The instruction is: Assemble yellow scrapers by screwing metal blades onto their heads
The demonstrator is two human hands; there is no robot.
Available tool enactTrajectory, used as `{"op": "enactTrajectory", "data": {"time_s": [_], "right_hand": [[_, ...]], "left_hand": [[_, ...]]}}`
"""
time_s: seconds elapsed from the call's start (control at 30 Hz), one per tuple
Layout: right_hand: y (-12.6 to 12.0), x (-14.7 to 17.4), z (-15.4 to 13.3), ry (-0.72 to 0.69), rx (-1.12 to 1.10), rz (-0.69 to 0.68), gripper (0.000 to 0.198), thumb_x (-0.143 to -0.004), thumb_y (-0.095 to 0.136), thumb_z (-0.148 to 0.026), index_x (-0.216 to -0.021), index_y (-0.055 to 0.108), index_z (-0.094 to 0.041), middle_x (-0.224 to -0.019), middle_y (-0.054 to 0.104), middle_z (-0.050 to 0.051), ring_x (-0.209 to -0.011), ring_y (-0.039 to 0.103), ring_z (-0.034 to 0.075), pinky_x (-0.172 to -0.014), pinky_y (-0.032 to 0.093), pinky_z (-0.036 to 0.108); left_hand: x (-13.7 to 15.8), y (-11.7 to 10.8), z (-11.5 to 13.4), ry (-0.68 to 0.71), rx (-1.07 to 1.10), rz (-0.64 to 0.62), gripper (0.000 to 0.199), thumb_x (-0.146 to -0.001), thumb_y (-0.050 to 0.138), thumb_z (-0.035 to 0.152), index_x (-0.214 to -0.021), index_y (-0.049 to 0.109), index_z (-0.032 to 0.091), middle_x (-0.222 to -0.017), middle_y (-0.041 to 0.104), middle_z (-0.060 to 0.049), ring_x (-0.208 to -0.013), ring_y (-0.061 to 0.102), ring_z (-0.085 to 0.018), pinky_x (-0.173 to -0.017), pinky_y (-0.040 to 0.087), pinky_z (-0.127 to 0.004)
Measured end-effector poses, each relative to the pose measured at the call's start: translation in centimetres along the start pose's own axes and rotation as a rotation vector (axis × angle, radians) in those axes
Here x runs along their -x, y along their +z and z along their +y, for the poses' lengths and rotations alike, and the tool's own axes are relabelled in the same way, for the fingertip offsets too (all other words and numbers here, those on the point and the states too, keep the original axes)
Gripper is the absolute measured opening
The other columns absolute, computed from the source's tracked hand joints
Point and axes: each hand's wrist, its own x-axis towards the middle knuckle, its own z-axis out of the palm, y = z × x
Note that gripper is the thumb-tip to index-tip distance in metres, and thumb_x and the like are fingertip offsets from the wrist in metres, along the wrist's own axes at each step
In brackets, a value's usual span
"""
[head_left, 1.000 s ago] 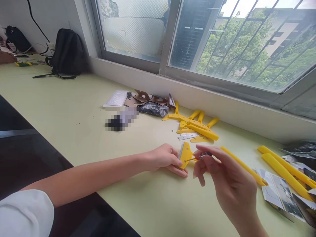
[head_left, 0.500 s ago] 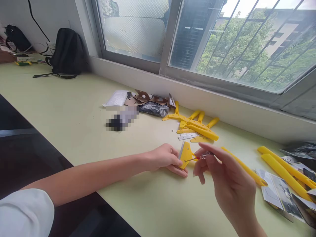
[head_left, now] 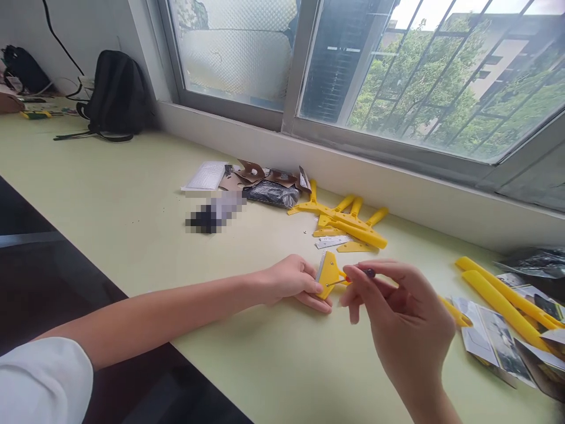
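Low over the table, my left hand [head_left: 296, 281] grips the edge of a yellow scraper head [head_left: 329, 272], thumb on top and fingers beneath. A metal blade strip shows along the head's left side, and small screws sit in its face. My right hand [head_left: 399, 312] pinches a small screwdriver [head_left: 369, 273] with a red collar and dark end. Its thin shaft points left, the tip at the lower screw of the scraper head. Part of the screwdriver's handle is hidden by my fingers. Behind my right hand, a yellow handle [head_left: 459, 312] is partly covered.
Several yellow scraper parts [head_left: 353, 221] lie by the wall, with metal blades [head_left: 333, 241] in front. On the right are yellow tubes [head_left: 498, 300] and printed cards [head_left: 494, 338]. A black-wrapped package [head_left: 271, 193], a clear bag [head_left: 205, 176] and a black backpack [head_left: 117, 94] are farther left.
My right hand has turned, its fingers rolling round the screwdriver's handle, while the tip stays at the lower screw. My left hand keeps its hold; the whole view has shifted slightly.
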Motion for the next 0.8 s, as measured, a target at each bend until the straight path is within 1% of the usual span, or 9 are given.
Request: {"op": "enactTrajectory", "data": {"time_s": [0.03, 0.1, 0.17, 0.2, 0.3, 0.43, 0.63, 0.7, 0.8], "right_hand": [[0.0, 0.1, 0.0, 0.019, 0.009, -0.003, 0.009, -0.086, 0.076, -0.021, -0.095, 0.072, -0.021, -0.078, 0.067, -0.001, -0.047, 0.065, 0.013, -0.037, 0.051, 0.027], [-0.2, 0.3, 0.0, 0.042, -0.003, -0.038, 0.019, -0.092, 0.069, -0.024, -0.111, 0.073, -0.023, -0.088, 0.070, 0.003, -0.054, 0.069, 0.015, -0.040, 0.056, 0.030], [-0.5, 0.4, 0.0, 0.017, -0.035, -0.098, 0.025, -0.097, 0.062, -0.025, -0.119, 0.073, -0.025, -0.099, 0.072, 0.006, -0.060, 0.071, 0.017, -0.042, 0.057, 0.032], [-0.7, 0.4, 0.0, -0.002, -0.036, -0.128, 0.025, -0.097, 0.061, -0.024, -0.120, 0.073, -0.025, -0.101, 0.073, 0.007, -0.061, 0.072, 0.017, -0.043, 0.057, 0.032], [-1.5, 0.0, -0.1, -0.040, 0.085, -0.144, 0.020, -0.096, 0.063, -0.025, -0.109, 0.078, -0.025, -0.095, 0.077, 0.005, -0.055, 0.070, 0.016, -0.042, 0.055, 0.030], [-2.0, -0.7, -0.3, -0.089, 0.306, -0.093, 0.012, -0.092, 0.070, -0.030, -0.091, 0.081, -0.025, -0.075, 0.077, 0.001, -0.044, 0.063, 0.013, -0.042, 0.053, 0.029], [-1.0, -1.2, -0.2, -0.191, 0.385, -0.046, 0.009, -0.089, 0.073, -0.032, -0.085, 0.079, -0.025, -0.063, 0.071, -0.002, -0.041, 0.058, 0.012, -0.043, 0.053, 0.029], [-0.8, -1.2, 0.1, -0.184, 0.393, -0.019, 0.011, -0.086, 0.077, -0.032, -0.081, 0.074, -0.023, -0.065, 0.070, -0.002, -0.043, 0.061, 0.012, -0.044, 0.054, 0.028], [-0.7, -1.0, 0.4, -0.154, 0.348, -0.011, 0.022, -0.082, 0.081, -0.032, -0.074, 0.064, -0.021, -0.069, 0.069, -0.001, -0.047, 0.063, 0.012, -0.044, 0.054, 0.026]], "left_hand": [[0.1, 0.0, 0.1, 0.001, -0.002, 0.001, 0.038, -0.067, 0.086, 0.032, -0.069, 0.052, 0.017, -0.083, 0.077, -0.010, -0.080, 0.078, -0.022, -0.082, 0.057, -0.027], [0.2, 0.1, 0.3, -0.003, -0.013, 0.002, 0.035, -0.070, 0.084, 0.028, -0.068, 0.051, 0.017, -0.078, 0.076, -0.008, -0.079, 0.078, -0.021, -0.081, 0.056, -0.026], [0.2, 0.1, 0.5, -0.010, -0.036, 0.000, 0.034, -0.071, 0.082, 0.027, -0.069, 0.050, 0.017, -0.075, 0.076, -0.007, -0.080, 0.078, -0.021, -0.081, 0.056, -0.025], [0.2, 0.1, 0.5, -0.013, -0.042, -0.001, 0.035, -0.071, 0.083, 0.028, -0.069, 0.050, 0.017, -0.075, 0.075, -0.007, -0.080, 0.078, -0.021, -0.082, 0.055, -0.025], [0.2, 0.0, 0.4, -0.016, -0.012, -0.012, 0.038, -0.068, 0.086, 0.031, -0.069, 0.051, 0.016, -0.080, 0.077, -0.010, -0.082, 0.078, -0.023, -0.084, 0.056, -0.028], [0.1, 0.0, 0.2, -0.012, 0.038, -0.018, 0.040, -0.065, 0.089, 0.033, -0.073, 0.055, 0.015, -0.088, 0.077, -0.014, -0.084, 0.078, -0.023, -0.087, 0.057, -0.031], [0.0, 0.1, 0.0, -0.002, 0.018, -0.014, 0.049, -0.059, 0.092, 0.042, -0.074, 0.052, 0.017, -0.091, 0.077, -0.014, -0.087, 0.078, -0.025, -0.089, 0.057, -0.032], [0.0, 0.1, 0.0, 0.002, 0.018, -0.013, 0.051, -0.058, 0.092, 0.043, -0.074, 0.051, 0.017, -0.090, 0.077, -0.015, -0.086, 0.077, -0.025, -0.089, 0.057, -0.034], [0.1, 0.1, 0.1, 0.003, 0.018, -0.008, 0.048, -0.061, 0.091, 0.040, -0.072, 0.050, 0.017, -0.089, 0.077, -0.014, -0.082, 0.078, -0.024, -0.089, 0.058, -0.034]]}}
